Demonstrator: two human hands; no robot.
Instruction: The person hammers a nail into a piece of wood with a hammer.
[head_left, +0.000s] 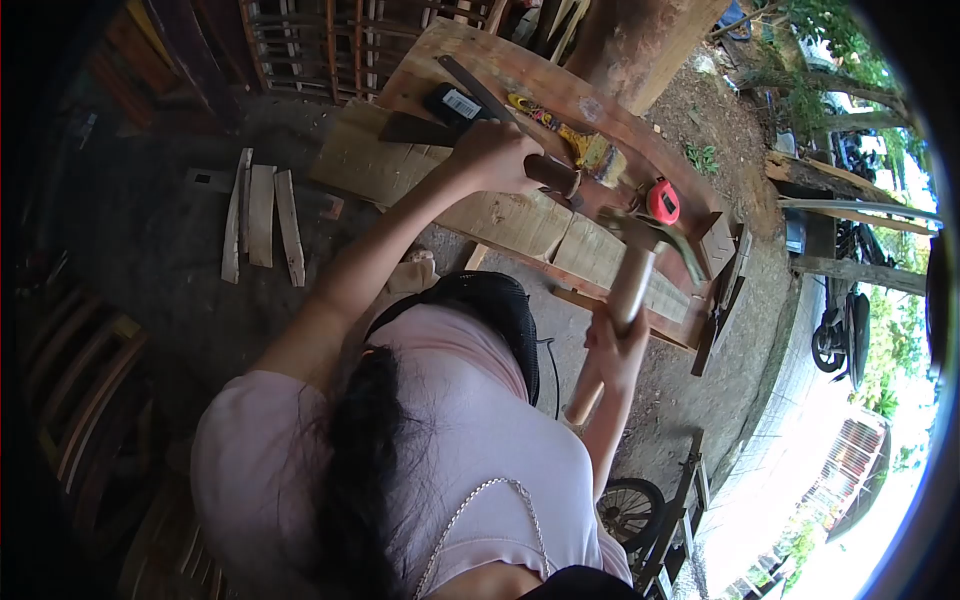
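Note:
My left hand (492, 157) is closed around a chisel (552, 174), its wooden handle sticking out to the right and its dark flat blade to the left, over a pale wooden board (520, 222). My right hand (616, 345) grips the wooden handle of a claw hammer (632, 283). The hammer's head is raised near the right end of the bench, apart from the chisel handle. Beyond my left hand lie a black object with a white label (457, 104), a long dark metal bar (476, 86) and a yellow-handled paintbrush (590, 148). A pink tape measure (662, 202) rests near the hammer head.
The reddish wooden workbench (665, 150) stands in front of me, beside a thick wooden post (645, 50). Loose wood strips (261, 215) lie on the floor at left. Slatted wooden pieces (90, 390) stand at lower left. A wheel (632, 510) is at lower right.

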